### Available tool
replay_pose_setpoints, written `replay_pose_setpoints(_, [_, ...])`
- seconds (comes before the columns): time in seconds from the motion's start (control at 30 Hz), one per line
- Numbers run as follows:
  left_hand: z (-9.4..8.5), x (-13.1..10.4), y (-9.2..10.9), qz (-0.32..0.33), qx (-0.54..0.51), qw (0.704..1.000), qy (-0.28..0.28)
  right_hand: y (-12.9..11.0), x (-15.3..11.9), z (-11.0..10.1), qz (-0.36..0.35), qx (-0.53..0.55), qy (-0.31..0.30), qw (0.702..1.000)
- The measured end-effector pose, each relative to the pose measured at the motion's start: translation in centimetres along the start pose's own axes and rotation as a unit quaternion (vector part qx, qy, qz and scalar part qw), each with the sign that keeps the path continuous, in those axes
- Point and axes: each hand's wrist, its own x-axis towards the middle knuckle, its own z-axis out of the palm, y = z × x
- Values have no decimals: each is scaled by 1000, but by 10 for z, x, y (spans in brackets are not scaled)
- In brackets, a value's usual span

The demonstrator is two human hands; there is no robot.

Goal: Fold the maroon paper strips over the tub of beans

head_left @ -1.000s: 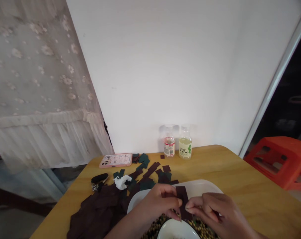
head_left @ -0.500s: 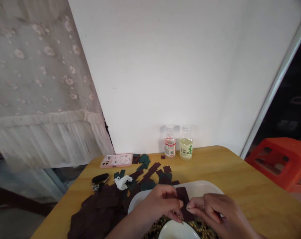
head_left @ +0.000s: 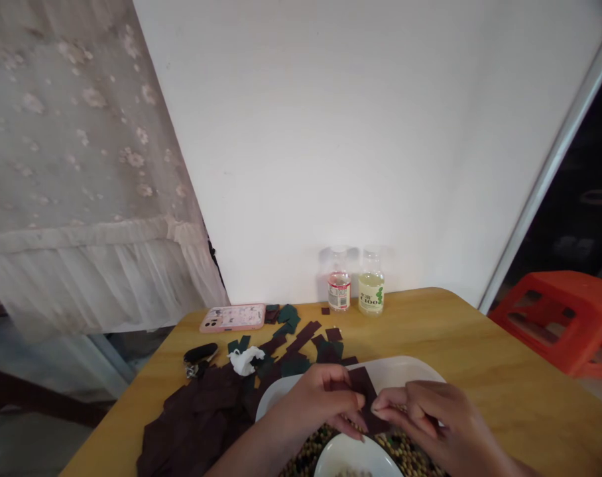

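Note:
My left hand [head_left: 331,397] is closed on a thin, dark maroon square piece [head_left: 362,383], held tilted above a white tray [head_left: 405,368]. My right hand [head_left: 423,411] is pinched at the square's right edge; anything between its fingertips is too small to make out. Many small gold and dark bead-like pieces [head_left: 413,454] cover the tray beneath both hands. Among them sits a white bowl [head_left: 358,450] with small pale bits in it, cut off by the bottom of the view.
Left of the tray lies a heap of dark maroon squares [head_left: 196,417], with green pieces [head_left: 287,315] behind. Nearby are crumpled white tissue [head_left: 245,360], keys with a black fob [head_left: 200,354] and a pink-cased phone [head_left: 233,318]. Two bottles [head_left: 371,288] stand by the wall; an orange stool [head_left: 569,324] is right.
The maroon square has tilted slightly between my hands, which stay close together. The view has shifted a little, so more of the bowl's inside shows.

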Motion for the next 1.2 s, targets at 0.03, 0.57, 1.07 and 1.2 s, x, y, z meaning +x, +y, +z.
replay_pose_setpoints(0.03, [0, 0, 0, -2, 2, 1000, -8, 1, 0, 0, 0, -4, 0, 1000])
replay_pose_setpoints(0.57, [-2, 2, -4, 2, 13, 1000, -16, 0, 2, 3, -4, 0, 15, 1000])
replay_pose_setpoints(1.07, [-2, 0, -3, -2, -13, 1000, -23, 0, 1, 1, 2, -4, 10, 1000])
replay_pose_setpoints(1.2, [0, 0, -2, 2, -27, 999, 18, -1, 3, 1, -3, -9, 18, 1000])
